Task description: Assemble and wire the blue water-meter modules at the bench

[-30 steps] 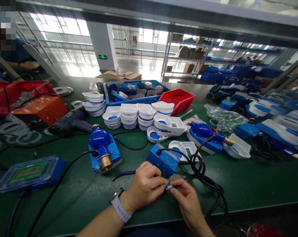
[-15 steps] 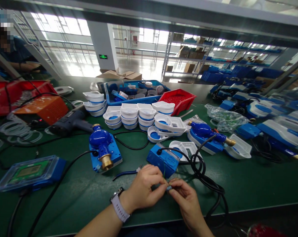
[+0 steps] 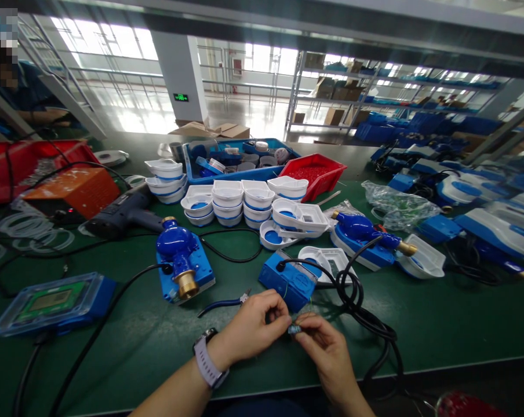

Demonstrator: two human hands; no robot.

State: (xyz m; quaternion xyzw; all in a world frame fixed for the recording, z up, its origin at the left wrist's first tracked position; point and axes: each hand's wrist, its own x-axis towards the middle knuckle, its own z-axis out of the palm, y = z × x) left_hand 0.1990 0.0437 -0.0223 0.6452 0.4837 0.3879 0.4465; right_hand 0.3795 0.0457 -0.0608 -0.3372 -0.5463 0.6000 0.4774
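Between the thumb and fingers of my right hand [image 3: 327, 346] is a small blue-grey component [image 3: 294, 329]; its exact kind is too small to tell. My left hand [image 3: 258, 322], with a watch on the wrist, is pinched closed just beside that component. Whatever its fingertips hold is hidden; a thin yellow-green wire shows close by. Right behind both hands sits a blue box [image 3: 283, 282] with a black cable [image 3: 353, 301] coming out of it and coiling to the right. Blue-handled pliers [image 3: 222, 303] lie to the left of my left hand.
Blue meter bodies with brass ends [image 3: 177, 255] lie left and right. White housings [image 3: 227, 200] are stacked behind, before a blue bin [image 3: 236, 174] and a red bin [image 3: 316, 174]. A display unit [image 3: 53, 301], heat gun [image 3: 123, 214] and orange box [image 3: 75, 194] occupy the left.
My left fingertips have shifted slightly left, and more of the small component in my right hand shows. The right hand stays nearly in place.
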